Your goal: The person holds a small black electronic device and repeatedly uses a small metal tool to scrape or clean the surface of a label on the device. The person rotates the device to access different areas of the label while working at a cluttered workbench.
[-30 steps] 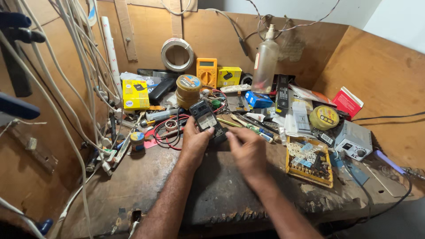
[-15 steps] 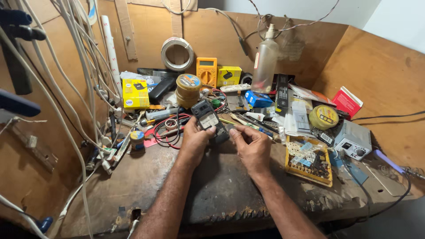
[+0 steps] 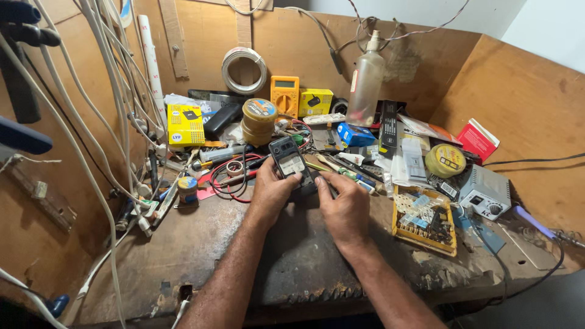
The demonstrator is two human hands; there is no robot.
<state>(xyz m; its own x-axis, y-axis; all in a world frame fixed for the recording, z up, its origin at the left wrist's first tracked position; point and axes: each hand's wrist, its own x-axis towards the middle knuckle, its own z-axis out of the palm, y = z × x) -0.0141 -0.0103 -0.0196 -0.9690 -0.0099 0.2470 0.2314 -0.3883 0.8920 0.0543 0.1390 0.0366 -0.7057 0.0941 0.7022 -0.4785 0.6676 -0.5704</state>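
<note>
Left hand [image 3: 272, 190] now grips the small dark phone [image 3: 290, 163], tilted up off the workbench [image 3: 201, 244] near the red wires [image 3: 228, 183]; right hand [image 3: 345, 204] has closed in, fingers curled at its lower edge — handling continues

- A yellow multimeter [image 3: 284, 94] leans against the wooden back wall, with a small yellow box [image 3: 315, 101] just beside it.
- A coil of white wire [image 3: 244, 70] hangs on the wall above them.
- A cloudy plastic bottle [image 3: 366, 82] stands upright near the back.
- A stack of tape rolls [image 3: 259, 121] sits left of the multimeter.
- A yellow compartment tray [image 3: 425, 219] of small parts lies at the bench's right.
- A grey soldering station [image 3: 485, 192] sits further right, near a red box [image 3: 478, 139].
- White cables [image 3: 103, 91] hang down the left side.
- A round yellow tin [image 3: 445, 160] rests behind the tray.
</note>
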